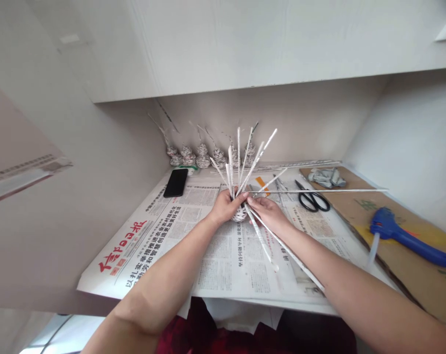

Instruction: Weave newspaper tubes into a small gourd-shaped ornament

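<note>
Working mid-newspaper (214, 278): left hand (226, 205) curled tight on the weave (239, 215); oversqueezing could dent it. Right hand (269, 212), fingers pinched at its right rim; which rod they grip, hard to tell. Slack pinch could loosen rows. Long rod (287, 250) by right forearm could catch, kink.

With my left hand (225, 205) and right hand (269, 212) I hold a small, round, woven white-paper piece (239, 215); thin white paper sticks (258, 158) spread from it, above the printed newspaper (215, 265).
</note>
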### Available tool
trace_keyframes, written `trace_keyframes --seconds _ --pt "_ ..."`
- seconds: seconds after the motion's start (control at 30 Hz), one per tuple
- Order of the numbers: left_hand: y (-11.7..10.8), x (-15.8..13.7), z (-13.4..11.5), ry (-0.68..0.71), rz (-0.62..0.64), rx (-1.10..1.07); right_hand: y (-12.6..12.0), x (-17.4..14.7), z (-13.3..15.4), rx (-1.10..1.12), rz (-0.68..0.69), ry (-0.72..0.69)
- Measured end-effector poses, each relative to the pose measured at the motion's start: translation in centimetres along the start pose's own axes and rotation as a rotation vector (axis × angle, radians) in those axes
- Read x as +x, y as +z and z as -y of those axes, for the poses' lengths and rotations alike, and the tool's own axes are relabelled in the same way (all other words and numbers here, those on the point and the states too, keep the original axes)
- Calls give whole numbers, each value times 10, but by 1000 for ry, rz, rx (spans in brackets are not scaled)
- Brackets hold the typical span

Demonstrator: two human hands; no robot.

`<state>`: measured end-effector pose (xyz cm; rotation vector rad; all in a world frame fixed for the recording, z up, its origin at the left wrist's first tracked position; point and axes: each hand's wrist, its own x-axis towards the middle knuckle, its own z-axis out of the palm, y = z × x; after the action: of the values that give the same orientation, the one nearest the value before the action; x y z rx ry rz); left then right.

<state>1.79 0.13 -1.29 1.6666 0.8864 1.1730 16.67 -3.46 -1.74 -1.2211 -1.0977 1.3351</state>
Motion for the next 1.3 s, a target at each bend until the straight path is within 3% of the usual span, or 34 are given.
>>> trace_keyframes --seconds 0.3,0.57,0.97,1.13,1.3 --pt "-3 1 4 77 -26 145 -5 -5 7 102 215 171" --pt "-3 1 6 97 -57 167 -3 -5 3 53 165 182" --pt "-4 2 6 40 -38 262 5 -13 4 -100 76 37" --pt "-3 1 1 50 -6 307 5 -13 2 -129 113 17" --pt "-2 0 3 48 -52 323 5 -13 -1 -178 136 14"
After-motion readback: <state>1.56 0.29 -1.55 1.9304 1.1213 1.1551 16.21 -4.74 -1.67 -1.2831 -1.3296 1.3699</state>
